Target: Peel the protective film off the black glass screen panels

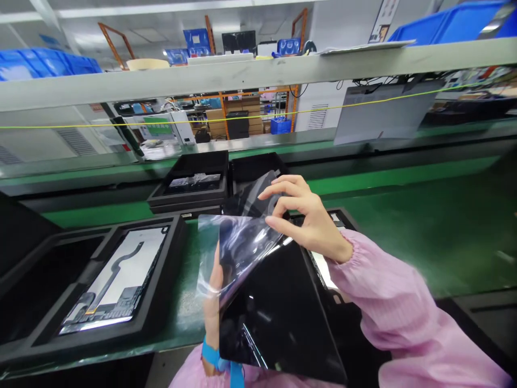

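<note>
A glossy black screen panel (278,312) is held up tilted in front of me. My left hand (213,299) supports it by the left edge, its fingers partly hidden behind the panel and seen through clear film. Between thumb and fingers, my right hand (305,218) pinches the clear protective film (242,253) near the panel's top. The film is peeled back over the upper left part of the glass, creased and shiny. Its left part sticks out past the panel's edge. A blue wrist strap (212,355) circles my left wrist.
At left, a black foam tray (161,302) holds a display part (121,275) with a flex cable. More black trays (189,202) stand behind. Another part (323,269) lies under my right forearm. The green bench (424,231) stretches right, below a shelf beam (242,78).
</note>
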Tool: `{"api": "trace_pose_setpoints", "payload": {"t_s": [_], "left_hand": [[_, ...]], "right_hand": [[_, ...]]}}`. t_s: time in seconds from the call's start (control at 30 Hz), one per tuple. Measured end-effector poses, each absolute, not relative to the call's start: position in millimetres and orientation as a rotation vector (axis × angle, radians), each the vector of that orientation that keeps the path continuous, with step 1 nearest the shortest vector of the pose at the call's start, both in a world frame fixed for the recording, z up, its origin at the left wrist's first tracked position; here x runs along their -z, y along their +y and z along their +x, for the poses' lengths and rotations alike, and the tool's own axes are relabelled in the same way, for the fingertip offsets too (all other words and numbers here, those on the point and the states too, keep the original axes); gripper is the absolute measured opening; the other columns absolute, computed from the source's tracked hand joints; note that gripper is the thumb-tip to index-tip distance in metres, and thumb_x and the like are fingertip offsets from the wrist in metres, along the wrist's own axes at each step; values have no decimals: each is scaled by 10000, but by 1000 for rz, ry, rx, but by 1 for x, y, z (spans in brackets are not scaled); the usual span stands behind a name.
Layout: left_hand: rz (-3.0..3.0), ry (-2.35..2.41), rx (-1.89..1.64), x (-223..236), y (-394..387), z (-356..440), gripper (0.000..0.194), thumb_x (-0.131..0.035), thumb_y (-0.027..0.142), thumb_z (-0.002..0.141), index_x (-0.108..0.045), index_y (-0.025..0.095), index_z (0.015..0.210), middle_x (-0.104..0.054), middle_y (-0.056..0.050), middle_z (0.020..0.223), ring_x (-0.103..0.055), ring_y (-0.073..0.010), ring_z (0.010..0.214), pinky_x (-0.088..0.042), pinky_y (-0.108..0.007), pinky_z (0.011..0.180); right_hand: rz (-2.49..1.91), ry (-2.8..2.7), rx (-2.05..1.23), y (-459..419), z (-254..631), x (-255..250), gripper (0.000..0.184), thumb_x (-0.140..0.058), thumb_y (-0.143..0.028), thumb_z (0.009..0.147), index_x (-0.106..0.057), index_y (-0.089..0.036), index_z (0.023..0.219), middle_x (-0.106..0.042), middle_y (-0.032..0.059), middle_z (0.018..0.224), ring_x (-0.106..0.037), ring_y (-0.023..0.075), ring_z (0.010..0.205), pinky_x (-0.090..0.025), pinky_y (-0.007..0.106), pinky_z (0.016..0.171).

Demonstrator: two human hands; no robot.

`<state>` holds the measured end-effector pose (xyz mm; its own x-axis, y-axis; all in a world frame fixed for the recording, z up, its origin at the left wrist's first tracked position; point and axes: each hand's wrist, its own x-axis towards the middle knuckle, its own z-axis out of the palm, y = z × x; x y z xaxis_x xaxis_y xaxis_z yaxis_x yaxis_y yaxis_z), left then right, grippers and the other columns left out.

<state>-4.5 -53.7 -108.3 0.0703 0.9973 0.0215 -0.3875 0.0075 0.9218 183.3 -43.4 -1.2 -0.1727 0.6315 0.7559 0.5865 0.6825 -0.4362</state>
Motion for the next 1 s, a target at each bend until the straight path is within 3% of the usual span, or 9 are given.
{"api": "trace_pose_setpoints", "payload": {"t_s": [0.17, 0.27, 0.47, 0.6, 0.73, 0.87, 1.0], "left_hand": [[916, 907, -1376, 106, -58, 3, 572, -654, 345, 782, -498, 231, 1320, -522, 15, 1357, -324, -223, 1352, -222, -309, 1150], [749, 799, -1356, 111, -53, 10, 486, -614, 346, 809, -552, 222, 1275, -555, -5, 1321, -395, -236, 1310, -299, -322, 1120], [506, 708, -1183, 111, -41, 19, 400, -530, 308, 880, -579, 127, 1234, -633, -66, 1216, -395, -201, 1308, -273, -295, 1125], [441, 695, -1217, 104, -41, 23, 320, -501, 287, 899, -637, 151, 1155, -665, -41, 1162, -424, -200, 1287, -300, -303, 1116], [434, 781, -1258, 109, -38, 23, 212, -535, 233, 875, -714, 203, 984, -686, 14, 1117, -353, -159, 1328, -218, -236, 1136], [429, 791, -1213, 117, -31, 22, 203, -538, 238, 870, -725, 182, 928, -703, -8, 1072, -402, -193, 1303, -280, -290, 1123], [438, 809, -1258, 117, -28, 25, 205, -526, 203, 879, -729, 173, 868, -710, 2, 1050, -406, -154, 1300, -297, -224, 1100]], "right_hand": [[-910, -1714, -181, -45, 180, -3, 209, -631, -140, 782, -535, -144, 596, -634, -4, 890, -483, 137, 911, -401, 307, 842], [-901, -1679, -216, -48, 181, -3, 203, -608, -106, 774, -514, -140, 597, -630, -3, 859, -502, 128, 875, -411, 292, 817], [-921, -1642, -228, -51, 180, -1, 184, -589, -76, 758, -516, -140, 601, -632, -3, 827, -518, 128, 857, -414, 283, 802], [-931, -1634, -206, -49, 180, 0, 188, -588, -68, 754, -518, -143, 596, -631, -8, 811, -516, 130, 844, -416, 285, 780], [-940, -1638, -195, -48, 180, 1, 198, -590, -55, 744, -515, -148, 587, -629, -7, 791, -520, 136, 830, -417, 285, 749], [-952, -1626, -195, -48, 180, 3, 191, -586, -56, 743, -521, -150, 589, -628, 5, 802, -538, 148, 820, -424, 302, 735], [-961, -1610, -190, -45, 181, 4, 185, -586, -53, 742, -526, -143, 591, -627, 11, 804, -551, 153, 801, -423, 311, 728]]}}
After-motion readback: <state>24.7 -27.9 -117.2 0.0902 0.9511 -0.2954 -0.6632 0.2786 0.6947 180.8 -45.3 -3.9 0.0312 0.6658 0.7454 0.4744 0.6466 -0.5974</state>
